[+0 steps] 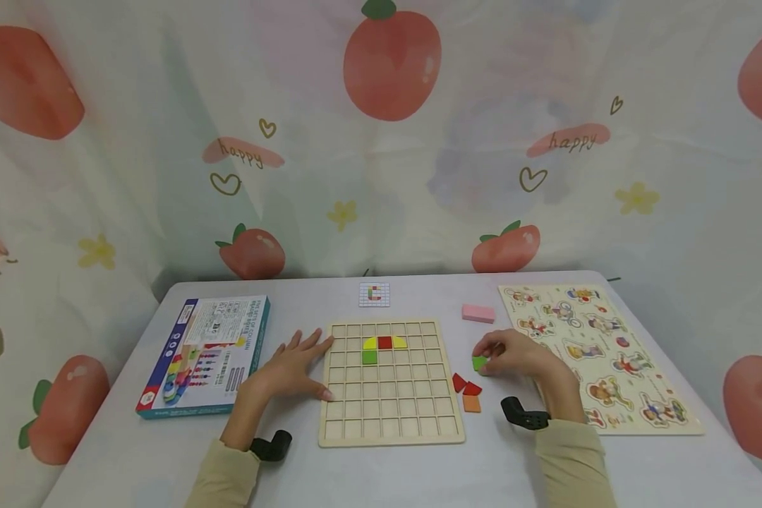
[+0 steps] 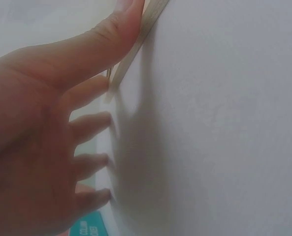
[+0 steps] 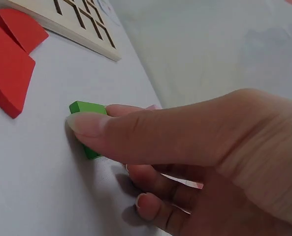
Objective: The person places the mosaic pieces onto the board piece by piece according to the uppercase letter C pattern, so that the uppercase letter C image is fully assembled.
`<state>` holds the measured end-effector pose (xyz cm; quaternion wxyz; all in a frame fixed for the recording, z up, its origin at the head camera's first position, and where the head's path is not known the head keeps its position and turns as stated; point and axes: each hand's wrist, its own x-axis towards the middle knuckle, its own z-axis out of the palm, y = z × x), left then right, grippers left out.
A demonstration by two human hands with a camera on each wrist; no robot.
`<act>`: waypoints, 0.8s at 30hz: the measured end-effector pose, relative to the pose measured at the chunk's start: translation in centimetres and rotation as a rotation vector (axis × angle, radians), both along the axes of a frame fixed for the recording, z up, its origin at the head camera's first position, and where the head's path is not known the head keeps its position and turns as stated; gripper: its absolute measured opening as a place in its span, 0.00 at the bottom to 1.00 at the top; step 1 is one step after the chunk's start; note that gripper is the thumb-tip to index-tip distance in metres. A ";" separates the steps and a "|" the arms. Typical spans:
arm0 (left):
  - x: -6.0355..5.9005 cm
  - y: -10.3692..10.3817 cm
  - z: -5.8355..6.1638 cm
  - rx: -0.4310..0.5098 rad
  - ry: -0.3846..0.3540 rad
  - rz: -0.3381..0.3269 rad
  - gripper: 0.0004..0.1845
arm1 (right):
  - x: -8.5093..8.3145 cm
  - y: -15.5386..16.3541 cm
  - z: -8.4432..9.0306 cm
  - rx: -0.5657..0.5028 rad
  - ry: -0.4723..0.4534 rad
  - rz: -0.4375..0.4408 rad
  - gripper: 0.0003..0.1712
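Head view: two red pieces (image 1: 466, 385), one orange (image 1: 472, 403)

The grey table (image 1: 419, 473) bears a grid board (image 1: 390, 423), box (image 1: 206, 353) and loose tiles (image 1: 468, 394).

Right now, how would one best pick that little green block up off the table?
Pinch the green block by its two upright side faces, coming down from above. It lies flat and thin on the table, so nothing fits under it. The right hand already pinches it that way.
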<state>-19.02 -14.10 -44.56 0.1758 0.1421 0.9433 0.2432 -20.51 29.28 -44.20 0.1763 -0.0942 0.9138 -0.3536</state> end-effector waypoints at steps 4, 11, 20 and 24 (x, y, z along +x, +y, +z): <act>0.0 0.0 0.1 0.004 -0.003 -0.003 0.57 | -0.1 -0.6 0.0 0.037 0.009 -0.024 0.14; 0.0 0.1 0.1 0.003 -0.002 -0.005 0.57 | 0.0 -1.1 0.0 0.036 0.037 -0.045 0.15; 0.0 0.0 0.2 0.011 -0.002 -0.016 0.57 | -0.1 -1.7 0.6 0.028 0.035 -0.070 0.13; 0.0 0.0 0.1 0.014 0.003 -0.021 0.57 | -0.3 -1.9 0.4 0.023 0.043 -0.066 0.11</act>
